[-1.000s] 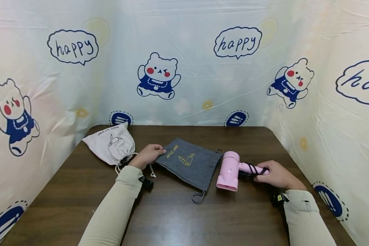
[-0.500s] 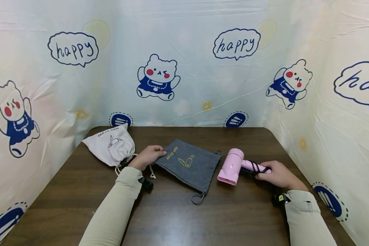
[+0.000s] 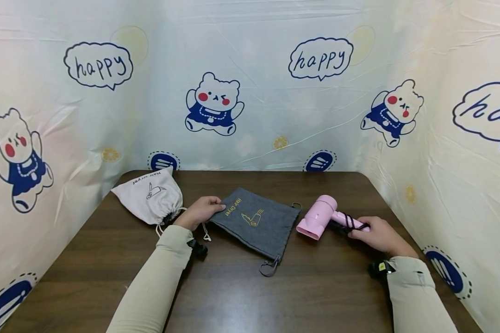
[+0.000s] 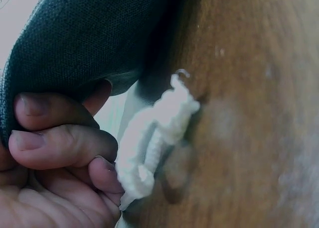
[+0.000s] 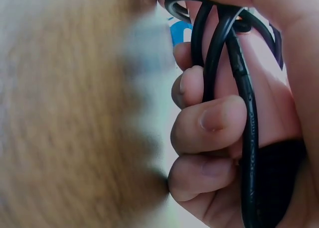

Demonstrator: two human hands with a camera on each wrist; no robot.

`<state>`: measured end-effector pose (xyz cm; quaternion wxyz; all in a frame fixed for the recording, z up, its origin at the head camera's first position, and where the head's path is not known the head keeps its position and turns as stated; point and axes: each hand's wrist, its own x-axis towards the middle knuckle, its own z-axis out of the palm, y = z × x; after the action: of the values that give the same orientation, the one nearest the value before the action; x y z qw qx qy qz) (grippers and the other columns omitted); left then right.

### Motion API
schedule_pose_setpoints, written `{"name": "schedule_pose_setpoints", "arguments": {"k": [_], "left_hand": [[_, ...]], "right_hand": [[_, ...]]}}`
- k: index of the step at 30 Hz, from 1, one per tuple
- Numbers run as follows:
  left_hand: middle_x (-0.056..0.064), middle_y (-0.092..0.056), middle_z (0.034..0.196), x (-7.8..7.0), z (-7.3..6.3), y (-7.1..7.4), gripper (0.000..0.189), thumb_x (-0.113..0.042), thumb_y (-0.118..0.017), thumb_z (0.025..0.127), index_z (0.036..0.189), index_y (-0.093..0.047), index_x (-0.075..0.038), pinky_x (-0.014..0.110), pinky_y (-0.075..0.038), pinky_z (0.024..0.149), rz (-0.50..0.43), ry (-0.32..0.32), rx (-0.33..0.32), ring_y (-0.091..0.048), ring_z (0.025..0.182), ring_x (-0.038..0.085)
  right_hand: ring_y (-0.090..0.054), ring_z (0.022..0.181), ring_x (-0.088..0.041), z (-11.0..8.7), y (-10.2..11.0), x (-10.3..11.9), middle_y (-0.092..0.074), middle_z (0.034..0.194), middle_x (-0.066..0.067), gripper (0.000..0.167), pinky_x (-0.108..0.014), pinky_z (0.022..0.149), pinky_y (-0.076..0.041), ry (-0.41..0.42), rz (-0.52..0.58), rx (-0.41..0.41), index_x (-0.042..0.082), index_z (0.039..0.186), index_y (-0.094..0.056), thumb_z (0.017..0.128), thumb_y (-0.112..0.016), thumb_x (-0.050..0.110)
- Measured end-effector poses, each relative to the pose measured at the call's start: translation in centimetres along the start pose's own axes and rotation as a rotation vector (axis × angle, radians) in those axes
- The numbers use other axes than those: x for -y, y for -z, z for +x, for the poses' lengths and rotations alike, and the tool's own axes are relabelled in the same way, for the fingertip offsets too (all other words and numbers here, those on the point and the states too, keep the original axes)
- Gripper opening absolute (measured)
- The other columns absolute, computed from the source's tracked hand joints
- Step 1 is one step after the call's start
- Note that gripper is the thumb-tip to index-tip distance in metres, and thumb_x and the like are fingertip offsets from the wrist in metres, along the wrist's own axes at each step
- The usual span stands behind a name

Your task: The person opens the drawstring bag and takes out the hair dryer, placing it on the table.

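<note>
A pink hair dryer (image 3: 318,216) with black cord (image 5: 249,138) wound round its handle is gripped at the handle's end by my right hand (image 3: 383,236). In the right wrist view, fingers (image 5: 212,123) curl round the handle and cord. My left hand (image 3: 201,212) pinches the left corner of a dark grey pouch (image 3: 258,222), printed with yellow "Hair Dryer" lettering. The left wrist view has curled fingers (image 4: 60,143) at the pouch's underside. The pouch lies between the hands, with the dryer's head close to its right edge.
A white drawstring bag (image 3: 154,196) lies at the table's back left, its cord end (image 4: 159,138) hanging beside my left hand. The brown wooden table (image 3: 241,300) is bounded at the back and sides by a printed curtain (image 3: 258,55).
The hair dryer's head has swung away from me and slightly right, tilting its nozzle toward the lower left. My left hand and the grey pouch have stayed in place.
</note>
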<state>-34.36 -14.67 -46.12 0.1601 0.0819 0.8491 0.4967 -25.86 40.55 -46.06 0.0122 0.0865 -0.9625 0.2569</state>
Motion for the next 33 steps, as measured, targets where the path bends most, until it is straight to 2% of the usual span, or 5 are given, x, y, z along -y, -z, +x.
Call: {"name": "schedule_pose_setpoints", "arguments": {"k": [15,20,25,31,33], "left_hand": [[0.0,-0.057,0.078,-0.13,-0.06,0.16,0.022,-0.027,-0.058,0.107,0.11,-0.067,-0.007,0.036,-0.041,0.064,0.005,-0.011,0.009,-0.042,0.059,0.017],[0.003,-0.054,0.087,-0.09,-0.14,0.11,0.021,-0.029,-0.059,0.106,0.108,-0.067,-0.009,0.037,-0.04,0.068,0.022,-0.002,0.013,-0.043,0.066,0.019],[0.005,-0.054,0.092,0.05,-0.04,0.1,0.021,-0.029,-0.059,0.106,0.107,-0.066,-0.009,0.037,-0.041,0.068,0.03,-0.002,0.021,-0.043,0.066,0.02],[0.006,-0.058,0.104,-0.15,-0.03,0.08,0.021,-0.028,-0.059,0.107,0.108,-0.066,-0.009,0.039,-0.041,0.077,0.053,-0.017,0.018,-0.05,0.086,0.022],[0.006,-0.058,0.104,-0.18,-0.01,0.08,0.021,-0.028,-0.058,0.107,0.109,-0.067,-0.009,0.039,-0.041,0.077,0.057,-0.016,0.02,-0.05,0.086,0.023]], "right_hand": [[-0.051,0.068,-0.017,0.37,-0.03,-0.1,-0.058,0.07,0.002,0.03,-0.032,0.062,-0.041,-0.081,-0.023,-0.058,0.014,0.085,-0.069,0.087,-0.078,0.043],[-0.05,0.07,-0.019,0.39,-0.12,-0.14,-0.056,0.072,0.0,0.038,-0.033,0.064,-0.042,-0.12,-0.024,-0.066,0.01,0.086,-0.067,0.091,-0.075,0.047],[-0.049,0.07,-0.019,0.64,-0.24,-0.38,-0.053,0.071,0.0,0.041,-0.034,0.063,-0.041,-0.146,-0.027,-0.065,0.009,0.085,-0.064,0.093,-0.072,0.049],[-0.049,0.069,-0.02,0.78,-0.3,-0.4,-0.054,0.071,-0.001,0.043,-0.033,0.063,-0.041,-0.173,-0.013,-0.083,0.007,0.084,-0.062,0.094,-0.07,0.048],[-0.049,0.069,-0.02,0.8,-0.33,-0.38,-0.053,0.072,-0.002,0.044,-0.033,0.062,-0.041,-0.189,-0.012,-0.08,0.006,0.084,-0.061,0.095,-0.069,0.048]]}}
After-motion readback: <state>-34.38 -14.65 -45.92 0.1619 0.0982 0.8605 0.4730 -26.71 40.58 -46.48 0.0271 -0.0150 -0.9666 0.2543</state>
